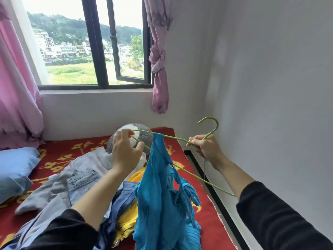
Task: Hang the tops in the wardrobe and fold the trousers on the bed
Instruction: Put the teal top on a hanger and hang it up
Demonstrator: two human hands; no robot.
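A turquoise top (pixel 158 186) hangs in the lower centre of the frame, above the bed (pixel 75 147). Its cloth is thin and finely crinkled. It narrows upward to one strap looped over the upper arm of a green wire hanger (pixel 176 138). A second strap, knotted and frayed-looking, dangles loose at the top's right side, beside the hanger's lower bar. The hem sinks toward the clothes pile at the bottom edge.

The hanger lies tilted, with its hook pointing to the upper right against the white wall (pixel 270 87). The right grip (pixel 207 147), right of centre, is clamped round the hanger's neck just under the hook. A thin greyish thread trails below the hand. The left grip (pixel 126 152), at centre, has its fingers and thumb curled about the hanger's far bend and pinches the wire there, though it is slightly blurred.

On the red, yellow-flowered bed lie pale denim trousers (pixel 72 183) at lower left. A dark blue garment (pixel 119 201) and a yellow garment (pixel 126 222) lie beneath the top. A blue pillow (pixel 16 168) sits at the left edge and a grey cushion (pixel 142 135) lies behind the left grip. An open window (pixel 97 51) with pink curtains (pixel 158 69) fills the upper left.
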